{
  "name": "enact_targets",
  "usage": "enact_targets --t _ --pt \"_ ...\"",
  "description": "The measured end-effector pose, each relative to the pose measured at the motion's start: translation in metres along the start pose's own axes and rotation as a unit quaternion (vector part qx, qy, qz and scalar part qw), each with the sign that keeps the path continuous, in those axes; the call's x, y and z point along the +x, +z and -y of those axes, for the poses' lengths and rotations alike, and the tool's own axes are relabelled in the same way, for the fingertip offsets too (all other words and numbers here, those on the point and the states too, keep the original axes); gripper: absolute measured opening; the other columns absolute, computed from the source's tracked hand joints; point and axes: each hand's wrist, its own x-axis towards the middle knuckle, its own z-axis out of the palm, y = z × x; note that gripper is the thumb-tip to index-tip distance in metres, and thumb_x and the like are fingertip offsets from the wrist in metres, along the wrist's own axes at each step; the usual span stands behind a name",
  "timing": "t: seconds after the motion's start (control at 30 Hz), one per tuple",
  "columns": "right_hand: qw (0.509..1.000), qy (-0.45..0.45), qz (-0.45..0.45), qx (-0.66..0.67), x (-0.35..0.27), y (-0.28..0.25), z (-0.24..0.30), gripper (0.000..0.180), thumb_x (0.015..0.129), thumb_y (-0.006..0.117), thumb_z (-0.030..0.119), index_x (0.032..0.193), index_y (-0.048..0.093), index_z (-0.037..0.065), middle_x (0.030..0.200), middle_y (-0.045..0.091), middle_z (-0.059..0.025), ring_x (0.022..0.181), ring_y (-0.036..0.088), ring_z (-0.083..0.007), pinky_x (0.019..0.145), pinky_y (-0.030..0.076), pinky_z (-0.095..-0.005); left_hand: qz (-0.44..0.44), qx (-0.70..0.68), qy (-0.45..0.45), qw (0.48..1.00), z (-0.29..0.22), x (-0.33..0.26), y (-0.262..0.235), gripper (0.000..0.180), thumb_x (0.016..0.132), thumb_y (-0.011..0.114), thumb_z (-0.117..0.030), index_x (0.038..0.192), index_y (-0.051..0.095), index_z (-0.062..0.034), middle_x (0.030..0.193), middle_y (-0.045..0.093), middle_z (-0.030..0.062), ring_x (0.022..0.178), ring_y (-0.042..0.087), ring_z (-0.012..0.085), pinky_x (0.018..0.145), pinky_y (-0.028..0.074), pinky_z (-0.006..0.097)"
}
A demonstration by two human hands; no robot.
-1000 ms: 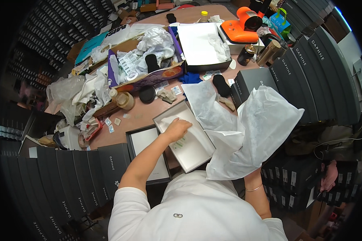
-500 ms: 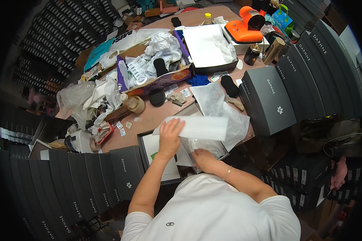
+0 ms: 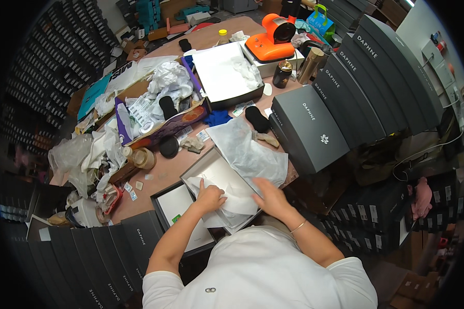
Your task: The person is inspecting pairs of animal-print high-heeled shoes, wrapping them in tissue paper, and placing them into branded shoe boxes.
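An open shoe box (image 3: 198,164) sits in front of me, tilted on the table, with crumpled white tissue paper (image 3: 239,200) in its near half. My left hand (image 3: 209,200) rests on the paper at the box's left side, fingers loosely spread. Over the right rim hovers my right hand (image 3: 271,199), slightly blurred, its fingers apart and nothing seen in them. What lies beneath the paper is hidden. Tucked against the box on the left is a dark lid or tray (image 3: 183,211) with a white inside and a small green label. A thin white translucent sheet (image 3: 255,154) lies beyond the right rim.
Dark grey shoe boxes (image 3: 309,123) stand in rows at right and lower left (image 3: 134,239). A purple carton (image 3: 180,121) of crumpled paper, a jar (image 3: 142,158), a black round lid (image 3: 168,147) and a white-lined box (image 3: 224,72) occupy the table. An orange device (image 3: 273,38) stands farther back.
The white foam-like sheet my left hand held up is no longer raised. That hand has lowered onto the paper, and my right hand has lifted toward the right rim. The view has shifted right.
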Motion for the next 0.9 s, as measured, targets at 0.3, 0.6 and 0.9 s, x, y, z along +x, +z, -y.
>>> enact_targets --t 0.3,0.6,0.9 --pt "0.758 0.273 -0.191 0.560 0.032 0.014 -0.123 0.026 0.093 0.059 0.020 0.112 0.056 0.004 0.093 0.063 -0.0051 0.082 0.061 -0.0150 0.071 0.051 -0.0306 -0.219 -0.598 -0.070 0.768 -0.062 0.025 0.023 0.038 0.094 0.059 -0.025 0.126 0.056 -0.0045 0.116 0.062 0.0116 0.104 0.060 0.0196 0.091 0.047 0.031" --pt "0.888 -0.040 -0.062 0.455 0.092 -0.051 0.097 0.011 0.093 0.056 0.012 0.096 0.059 0.002 0.079 0.058 0.0010 0.069 0.054 -0.0044 0.061 0.048 -0.0199 -0.050 -0.927 -0.097 0.358 -0.091 0.020 -0.054 0.081 0.087 0.050 -0.064 0.144 0.027 -0.0107 0.143 0.032 0.0215 0.127 0.041 0.0370 0.102 0.037 0.058" --pt "0.945 -0.214 0.066 0.239 0.006 -0.018 0.123 0.010 0.084 0.063 0.001 0.095 0.061 0.000 0.079 0.064 -0.0105 0.068 0.064 -0.0175 0.063 0.050 -0.0273 -0.096 -0.919 -0.001 0.383 -0.062 -0.005 -0.013 0.063 0.090 0.049 -0.054 0.133 0.045 -0.0073 0.127 0.052 0.0163 0.117 0.053 0.0303 0.099 0.043 0.052"
